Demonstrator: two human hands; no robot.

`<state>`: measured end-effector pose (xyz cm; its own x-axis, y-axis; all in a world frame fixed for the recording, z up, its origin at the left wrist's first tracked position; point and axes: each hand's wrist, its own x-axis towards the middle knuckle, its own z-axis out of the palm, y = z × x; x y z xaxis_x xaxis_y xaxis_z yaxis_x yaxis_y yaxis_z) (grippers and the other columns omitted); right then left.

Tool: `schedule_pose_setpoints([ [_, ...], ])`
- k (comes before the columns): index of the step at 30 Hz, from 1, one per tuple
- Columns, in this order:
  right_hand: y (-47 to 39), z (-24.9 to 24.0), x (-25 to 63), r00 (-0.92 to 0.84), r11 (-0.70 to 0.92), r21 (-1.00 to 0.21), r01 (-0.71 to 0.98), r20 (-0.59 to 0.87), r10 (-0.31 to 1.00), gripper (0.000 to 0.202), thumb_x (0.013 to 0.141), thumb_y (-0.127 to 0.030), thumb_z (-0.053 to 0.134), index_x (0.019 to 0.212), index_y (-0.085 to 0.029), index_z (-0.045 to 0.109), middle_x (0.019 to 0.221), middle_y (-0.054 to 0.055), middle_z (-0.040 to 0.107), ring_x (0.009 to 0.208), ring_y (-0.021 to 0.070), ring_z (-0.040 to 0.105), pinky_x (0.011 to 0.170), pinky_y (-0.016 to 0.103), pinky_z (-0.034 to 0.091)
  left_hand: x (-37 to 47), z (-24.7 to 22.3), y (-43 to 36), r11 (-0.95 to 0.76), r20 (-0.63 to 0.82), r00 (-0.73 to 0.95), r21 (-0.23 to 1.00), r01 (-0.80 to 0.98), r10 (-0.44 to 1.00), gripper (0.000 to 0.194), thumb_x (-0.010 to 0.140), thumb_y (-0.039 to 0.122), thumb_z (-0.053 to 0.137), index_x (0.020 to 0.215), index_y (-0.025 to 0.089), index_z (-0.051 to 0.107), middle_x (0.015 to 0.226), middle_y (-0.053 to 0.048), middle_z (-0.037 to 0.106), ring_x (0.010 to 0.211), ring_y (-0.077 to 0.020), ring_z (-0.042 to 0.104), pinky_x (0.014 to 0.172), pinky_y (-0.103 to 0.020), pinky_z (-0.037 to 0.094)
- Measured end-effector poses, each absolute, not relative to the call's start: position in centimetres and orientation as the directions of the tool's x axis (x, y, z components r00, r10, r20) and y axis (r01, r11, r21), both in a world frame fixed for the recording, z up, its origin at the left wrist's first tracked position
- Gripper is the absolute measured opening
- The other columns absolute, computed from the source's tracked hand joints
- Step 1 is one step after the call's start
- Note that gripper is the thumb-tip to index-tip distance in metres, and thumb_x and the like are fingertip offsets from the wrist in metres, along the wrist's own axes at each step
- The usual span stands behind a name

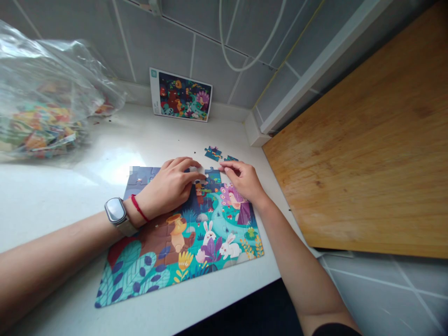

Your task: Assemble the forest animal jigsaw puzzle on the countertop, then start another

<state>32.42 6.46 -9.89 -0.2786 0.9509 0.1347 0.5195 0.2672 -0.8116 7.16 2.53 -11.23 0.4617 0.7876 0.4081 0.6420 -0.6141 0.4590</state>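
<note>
A partly assembled jigsaw puzzle [206,256] with rabbits, a bear and a peacock lies on the white counter. My left hand [178,182] rests over its upper part, fingers bent and apart, with the fingertips at the left side of a blue-green puzzle piece [213,175] on the top row. At that piece's upper right corner, the thumb and forefinger of my right hand [243,179] come together and seem to pinch its edge. Just beyond lie a loose puzzle piece [213,152] and another loose piece [231,158], partly covered by my right fingers.
A picture card [182,95] of the same scene leans on the tiled wall. At the left stands a clear plastic bag [49,112] full of colourful pieces. A wooden board [367,140] rises close on the right. A white cable [238,65] hangs above.
</note>
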Motion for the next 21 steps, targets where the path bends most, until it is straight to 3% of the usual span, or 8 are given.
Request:
schedule_pose_setpoints([
  [6, 6.9, -9.0, 33.2, -0.227, 0.361, -0.692, 0.625, 0.281, 0.932, 0.023, 0.097, -0.025, 0.062, 0.109, -0.024, 0.081, 0.109, 0.008, 0.081, 0.107, 0.0231, 0.075, 0.093, 0.037, 0.061, 7.3, -10.8, 2.4, -0.601, 0.394, 0.455, 0.477, 0.641, 0.799, 0.042, 0.089, 0.009, 0.05, 0.118, 0.028, 0.075, 0.127, -0.009, 0.07, 0.121, -0.0317, 0.063, 0.106, -0.055, 0.049],
  [9, 7.8, -8.8, 34.5, -0.154, 0.346, -0.589, 0.73, 0.351, 0.923, 0.025, 0.093, -0.028, 0.067, 0.114, -0.023, 0.08, 0.115, 0.01, 0.079, 0.112, 0.027, 0.072, 0.094, 0.042, 0.06, 7.3, -10.8, 2.4, -0.605, 0.399, 0.456, 0.479, 0.636, 0.796, 0.038, 0.092, 0.011, 0.049, 0.118, 0.026, 0.073, 0.126, -0.009, 0.071, 0.121, -0.031, 0.063, 0.104, -0.052, 0.05],
  [13, 8.7, -9.4, 35.7, -0.22, 0.33, -0.493, 0.805, 0.268, 0.938, 0.045, 0.082, -0.031, 0.084, 0.125, -0.02, 0.077, 0.13, 0.014, 0.075, 0.124, 0.0324, 0.067, 0.112, 0.052, 0.051, 7.3, -11.0, 2.5, -0.619, 0.401, 0.472, 0.462, 0.636, 0.785, 0.034, 0.096, 0.013, 0.048, 0.115, 0.026, 0.072, 0.124, -0.009, 0.072, 0.122, -0.031, 0.063, 0.103, -0.051, 0.05],
  [16, 8.9, -9.7, 35.9, -0.246, 0.331, -0.487, 0.808, 0.231, 0.941, 0.041, 0.083, -0.029, 0.083, 0.123, -0.02, 0.078, 0.127, 0.014, 0.077, 0.121, 0.0314, 0.069, 0.111, 0.051, 0.051, 7.3, -10.9, 2.5, -0.623, 0.426, 0.457, 0.482, 0.615, 0.781, 0.034, 0.095, 0.011, 0.047, 0.114, 0.024, 0.071, 0.123, -0.01, 0.072, 0.12, -0.0311, 0.064, 0.102, -0.052, 0.052],
  [21, 8.8, -9.6, 35.9, -0.227, 0.329, -0.52, 0.788, 0.251, 0.941, 0.039, 0.082, -0.027, 0.083, 0.12, -0.021, 0.078, 0.123, 0.013, 0.078, 0.116, 0.0313, 0.071, 0.108, 0.05, 0.052, 6.9, -10.3, 2.8, -0.561, 0.49, 0.28, 0.663, 0.495, 0.826, 0.038, 0.091, 0.007, 0.044, 0.117, 0.02, 0.069, 0.12, -0.01, 0.074, 0.115, -0.0268, 0.067, 0.102, -0.048, 0.055],
])
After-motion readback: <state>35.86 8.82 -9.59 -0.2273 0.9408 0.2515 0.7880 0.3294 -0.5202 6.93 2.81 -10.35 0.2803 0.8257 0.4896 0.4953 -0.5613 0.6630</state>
